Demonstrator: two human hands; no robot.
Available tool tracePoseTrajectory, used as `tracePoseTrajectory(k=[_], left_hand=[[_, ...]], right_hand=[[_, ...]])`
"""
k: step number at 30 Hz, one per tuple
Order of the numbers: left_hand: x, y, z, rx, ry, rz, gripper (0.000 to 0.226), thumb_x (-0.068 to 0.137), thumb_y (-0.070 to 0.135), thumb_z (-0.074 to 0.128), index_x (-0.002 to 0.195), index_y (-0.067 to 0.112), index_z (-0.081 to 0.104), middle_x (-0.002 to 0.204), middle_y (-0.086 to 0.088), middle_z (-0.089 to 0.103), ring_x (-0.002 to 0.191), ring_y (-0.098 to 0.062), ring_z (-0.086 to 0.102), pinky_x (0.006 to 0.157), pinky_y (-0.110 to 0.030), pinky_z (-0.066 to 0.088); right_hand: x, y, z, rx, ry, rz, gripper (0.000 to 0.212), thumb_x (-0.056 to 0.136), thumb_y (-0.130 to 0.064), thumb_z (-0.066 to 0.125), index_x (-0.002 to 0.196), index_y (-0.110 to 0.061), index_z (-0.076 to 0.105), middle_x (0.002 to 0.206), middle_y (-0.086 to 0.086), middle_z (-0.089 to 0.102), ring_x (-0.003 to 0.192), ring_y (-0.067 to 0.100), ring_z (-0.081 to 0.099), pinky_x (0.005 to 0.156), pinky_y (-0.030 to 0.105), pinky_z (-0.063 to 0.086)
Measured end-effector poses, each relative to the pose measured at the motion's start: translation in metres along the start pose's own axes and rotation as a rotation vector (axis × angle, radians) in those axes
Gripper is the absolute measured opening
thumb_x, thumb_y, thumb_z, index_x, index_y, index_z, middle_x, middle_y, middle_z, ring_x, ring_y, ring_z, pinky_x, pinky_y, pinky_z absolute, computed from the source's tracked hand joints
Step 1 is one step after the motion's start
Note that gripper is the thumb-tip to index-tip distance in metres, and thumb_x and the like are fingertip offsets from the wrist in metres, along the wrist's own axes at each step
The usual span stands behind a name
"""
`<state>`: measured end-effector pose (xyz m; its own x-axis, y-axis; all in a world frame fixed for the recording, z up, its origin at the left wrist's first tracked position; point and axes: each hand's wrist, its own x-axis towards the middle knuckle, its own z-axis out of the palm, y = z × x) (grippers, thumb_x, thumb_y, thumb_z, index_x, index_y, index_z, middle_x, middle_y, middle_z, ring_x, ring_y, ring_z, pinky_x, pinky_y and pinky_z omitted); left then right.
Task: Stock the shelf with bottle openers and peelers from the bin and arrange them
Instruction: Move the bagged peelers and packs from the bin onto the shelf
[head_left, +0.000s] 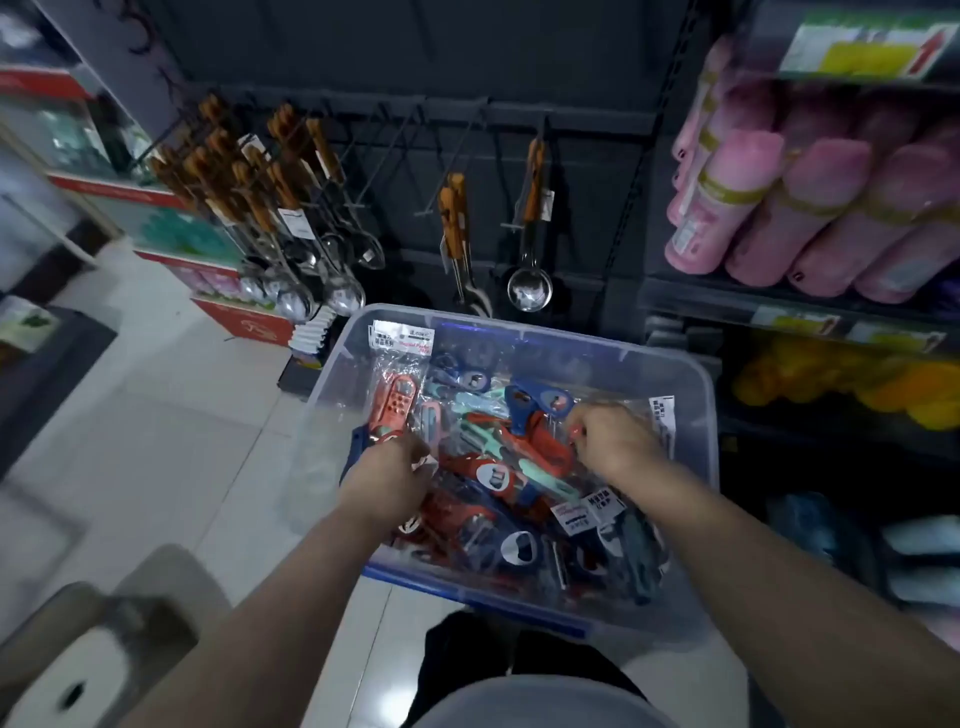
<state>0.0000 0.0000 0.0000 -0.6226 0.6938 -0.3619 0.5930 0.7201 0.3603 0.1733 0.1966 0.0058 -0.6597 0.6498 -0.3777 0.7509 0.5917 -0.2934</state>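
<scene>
You are picking stock from the clear bin (545, 335), your left hand (387, 480) gripping a red packaged peeler (394, 408) and your right hand (615, 441) pinching another red piece (573, 432) among the packets (498, 499), with lifting both to the bare hooks (387, 156) above likely coming next.

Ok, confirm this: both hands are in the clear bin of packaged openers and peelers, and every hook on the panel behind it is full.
Not every hook is full: the head view shows bare hooks mid-panel, between the wood-handled spoons and the ladle. The rest stands: left hand and right hand are in the clear bin of packaged openers and peelers.
</scene>
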Motion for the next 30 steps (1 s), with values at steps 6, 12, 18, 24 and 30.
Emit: tracePoseTrajectory(k=[6,12,18,24,30], left_hand=[[0.017,0.007,0.002,0.015,-0.054,0.089,0.023,0.09,0.025,0.057,0.109,0.018,0.067,0.107,-0.005,0.07,0.098,-0.025,0.064,0.078,-0.033,0.052],[0.034,0.021,0.005,0.067,-0.077,0.18,0.02,0.091,0.024,0.055,0.107,0.015,0.064,0.1,-0.009,0.07,0.092,-0.029,0.064,0.074,-0.035,0.05],[0.04,0.021,0.005,0.091,-0.122,0.206,0.023,0.092,0.025,0.053,0.11,0.017,0.064,0.103,-0.007,0.07,0.092,-0.026,0.064,0.078,-0.035,0.054],[0.039,0.009,-0.004,0.074,-0.128,0.206,0.021,0.092,0.024,0.053,0.108,0.019,0.064,0.103,-0.004,0.07,0.09,-0.024,0.065,0.078,-0.038,0.055],[0.037,0.0,-0.008,0.068,-0.12,0.213,0.024,0.093,0.024,0.054,0.113,0.017,0.064,0.106,-0.006,0.07,0.092,-0.024,0.065,0.079,-0.039,0.056]], right_hand=[[-0.017,0.018,0.013,-0.004,0.012,0.099,0.021,0.085,-0.011,0.055,0.105,-0.016,0.062,0.105,0.005,0.06,0.099,0.026,0.06,0.082,0.035,0.049],[-0.033,0.016,0.033,-0.035,0.059,0.145,0.037,0.092,-0.035,0.054,0.123,-0.015,0.053,0.126,0.012,0.052,0.113,0.032,0.051,0.096,0.041,0.042],[-0.036,-0.007,0.043,-0.018,0.015,0.12,0.064,0.089,-0.061,0.046,0.143,-0.027,0.039,0.134,0.007,0.045,0.122,0.029,0.042,0.097,0.04,0.04],[-0.04,-0.028,0.039,0.132,-0.014,0.061,0.053,0.081,-0.051,0.064,0.126,-0.025,0.056,0.122,0.005,0.057,0.11,0.026,0.054,0.089,0.035,0.048],[-0.053,-0.027,0.031,0.002,-0.213,0.118,0.064,0.073,-0.054,0.07,0.122,-0.022,0.045,0.121,0.002,0.055,0.106,0.022,0.055,0.08,0.033,0.048]])
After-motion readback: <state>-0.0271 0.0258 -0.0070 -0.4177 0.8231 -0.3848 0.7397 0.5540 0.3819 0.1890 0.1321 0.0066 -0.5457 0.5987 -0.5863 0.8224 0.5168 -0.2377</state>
